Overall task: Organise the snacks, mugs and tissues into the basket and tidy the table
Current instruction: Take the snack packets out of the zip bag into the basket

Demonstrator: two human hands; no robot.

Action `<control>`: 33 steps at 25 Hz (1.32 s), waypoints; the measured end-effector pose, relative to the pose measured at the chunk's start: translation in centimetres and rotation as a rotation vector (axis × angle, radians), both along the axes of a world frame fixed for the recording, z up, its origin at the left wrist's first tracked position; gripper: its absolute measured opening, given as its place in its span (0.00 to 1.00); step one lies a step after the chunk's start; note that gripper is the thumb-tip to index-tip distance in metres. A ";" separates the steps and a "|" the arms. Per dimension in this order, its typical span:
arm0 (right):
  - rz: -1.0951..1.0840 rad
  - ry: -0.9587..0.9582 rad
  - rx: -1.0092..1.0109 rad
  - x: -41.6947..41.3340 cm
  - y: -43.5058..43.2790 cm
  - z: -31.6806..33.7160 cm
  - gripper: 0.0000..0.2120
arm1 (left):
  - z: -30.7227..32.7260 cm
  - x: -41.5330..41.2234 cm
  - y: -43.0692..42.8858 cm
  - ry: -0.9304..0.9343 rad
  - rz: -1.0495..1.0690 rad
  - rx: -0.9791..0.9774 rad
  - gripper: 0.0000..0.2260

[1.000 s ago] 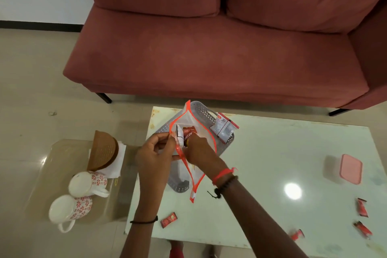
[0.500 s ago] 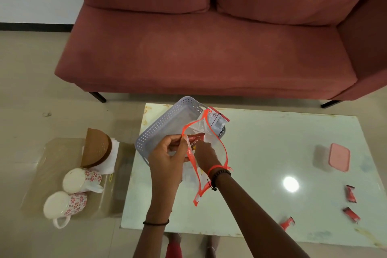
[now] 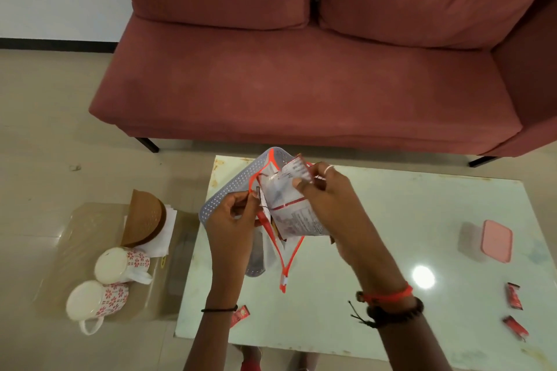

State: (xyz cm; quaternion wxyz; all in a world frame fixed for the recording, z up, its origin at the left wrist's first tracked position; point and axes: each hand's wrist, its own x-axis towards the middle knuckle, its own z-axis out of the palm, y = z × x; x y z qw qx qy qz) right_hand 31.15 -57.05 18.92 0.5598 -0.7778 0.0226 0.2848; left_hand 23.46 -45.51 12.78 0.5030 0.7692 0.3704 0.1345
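Note:
Above the grey perforated basket [image 3: 224,190] at the table's far left corner I hold a clear pouch with orange zip edges [image 3: 289,262]. My left hand [image 3: 232,220] pinches the pouch's left rim. My right hand [image 3: 328,199] grips a white and red snack packet [image 3: 294,178] at the pouch's mouth. Small red snack sachets lie on the white table [image 3: 391,220]: one near the front left [image 3: 239,315], two at the right [image 3: 514,295] [image 3: 516,327]. Two floral mugs [image 3: 120,262] [image 3: 93,301] and tissues in a brown holder [image 3: 147,220] sit on a low glass side table.
A lidded pink container [image 3: 494,245] stands at the table's right. A red sofa [image 3: 301,84] runs along the far side. The glass side table [image 3: 75,250] stands just left of the white table, on a tiled floor.
My right hand has come out of the pouch and now holds a white and red packet at its mouth. The pouch has lifted higher over the basket.

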 end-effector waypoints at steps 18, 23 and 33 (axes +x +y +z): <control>0.021 0.160 0.116 15.7 2.9 -16.6 0.21 | -2.4 -0.5 9.9 -0.111 0.115 -0.232 0.11; 0.288 -0.212 -0.667 18.4 7.6 -22.8 0.16 | -3.5 -0.3 12.2 -0.154 0.143 -0.250 0.12; 0.532 -0.239 -0.808 19.7 9.9 -28.4 0.14 | -5.0 0.2 14.7 -0.144 0.158 -0.258 0.13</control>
